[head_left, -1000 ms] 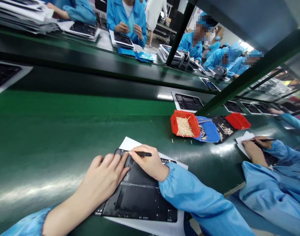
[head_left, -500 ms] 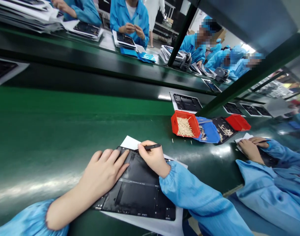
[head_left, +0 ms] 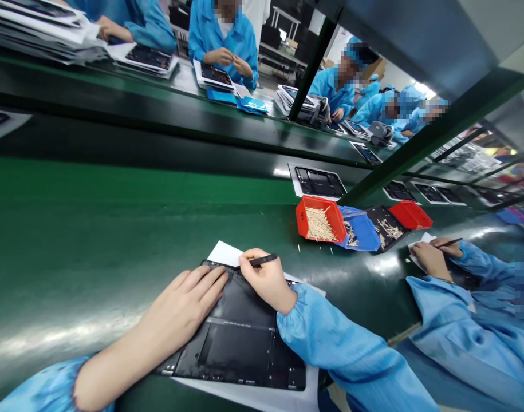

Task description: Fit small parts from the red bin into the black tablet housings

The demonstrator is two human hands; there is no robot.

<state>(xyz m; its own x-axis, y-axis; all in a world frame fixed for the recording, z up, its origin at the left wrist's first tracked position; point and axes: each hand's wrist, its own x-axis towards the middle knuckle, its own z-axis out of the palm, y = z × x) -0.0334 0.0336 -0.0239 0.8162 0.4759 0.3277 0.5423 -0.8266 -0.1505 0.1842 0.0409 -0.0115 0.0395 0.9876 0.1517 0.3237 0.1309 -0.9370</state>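
Observation:
A black tablet housing [head_left: 240,349] lies on white sheets [head_left: 225,252] on the green workbench in front of me. My left hand [head_left: 180,309] rests flat on its left side, fingers stretched toward the upper left corner. My right hand [head_left: 266,283] grips slim black tweezers [head_left: 264,260] in a pinch. Their tip points down left at the housing's top edge, close to my left fingertips. Whether anything sits in the tip is too small to tell.
A red bin [head_left: 319,223] of pale strips stands beyond my right hand. Beside it are a blue bin [head_left: 362,232], a black tray [head_left: 388,240] and another red bin [head_left: 412,214]. At right a co-worker's hands [head_left: 433,257] work. A green post [head_left: 433,137] slants overhead.
My left fingers, bent and spread before, now lie flatter and closer together. My right hand stays at the top edge with the tweezers. The view has shifted slightly.

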